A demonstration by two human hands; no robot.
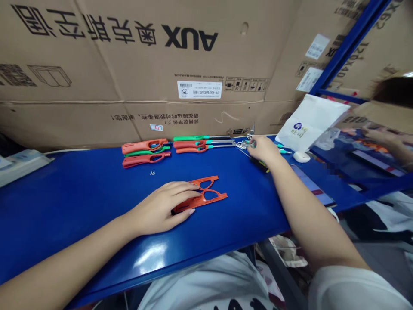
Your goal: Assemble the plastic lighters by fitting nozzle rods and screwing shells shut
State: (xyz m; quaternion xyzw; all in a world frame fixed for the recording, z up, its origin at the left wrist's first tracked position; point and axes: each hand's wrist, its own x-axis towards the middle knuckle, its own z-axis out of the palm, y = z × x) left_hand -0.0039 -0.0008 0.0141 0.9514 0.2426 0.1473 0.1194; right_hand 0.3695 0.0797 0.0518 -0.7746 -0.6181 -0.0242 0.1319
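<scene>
My left hand (pixel 167 204) rests at the middle of the blue table, thumb and fingers closed around the lower orange lighter casing half (pixel 211 196). Its fingers also lie over the end of the upper orange casing half (pixel 204 181). Both halves have trigger-guard loops, pointing right. At the back edge, my right hand (pixel 261 148) reaches into a small heap of metal parts (pixel 240 145), fingers pinched together; what lies between them is too small to make out. A dark screwdriver-like tool (pixel 259 164) lies just under that hand.
Red and green lighter handles (pixel 146 160) are stacked at the back left; long-necked lighters (pixel 193 144) lie beside them. A large cardboard box (pixel 129 77) walls the back. At right are a white paper bag (pixel 309 120), a white earbud case (pixel 301 157), a phone (pixel 312 185) and another person's arm (pixel 387 140).
</scene>
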